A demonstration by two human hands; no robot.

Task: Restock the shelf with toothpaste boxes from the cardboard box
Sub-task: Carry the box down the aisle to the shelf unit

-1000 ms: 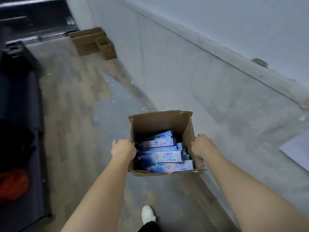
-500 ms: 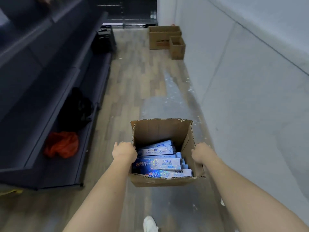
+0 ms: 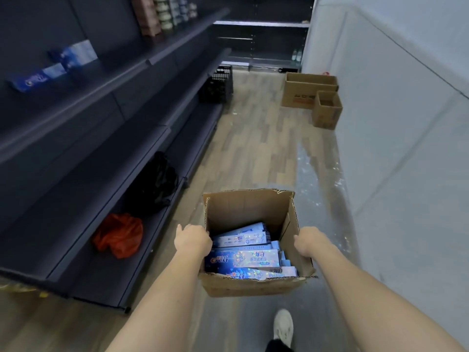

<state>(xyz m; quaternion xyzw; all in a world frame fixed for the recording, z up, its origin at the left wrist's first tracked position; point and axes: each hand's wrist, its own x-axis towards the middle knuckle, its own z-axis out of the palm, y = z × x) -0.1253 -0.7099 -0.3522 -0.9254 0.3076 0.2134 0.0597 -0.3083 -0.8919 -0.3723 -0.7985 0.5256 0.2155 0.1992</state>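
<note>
Shelving (image 3: 106, 128) has swung into view left of the cardboard box (image 3: 253, 285), gripped by left hand (image 3: 193, 241) and right hand (image 3: 308, 243); restocking of toothpaste boxes (image 3: 245, 260) is near.

We've got both arms stretched forward, left hand (image 3: 193, 240) and right hand (image 3: 309, 242) curled tight, a white-shoed foot (image 3: 283, 326) stepping below.

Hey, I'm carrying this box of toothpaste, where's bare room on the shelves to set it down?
The bottom shelf is bare between the orange bag and its near end. The middle shelf is bare right of the blue toothpaste boxes. It is crowded around the black bag and the stacked goods up top.
</note>
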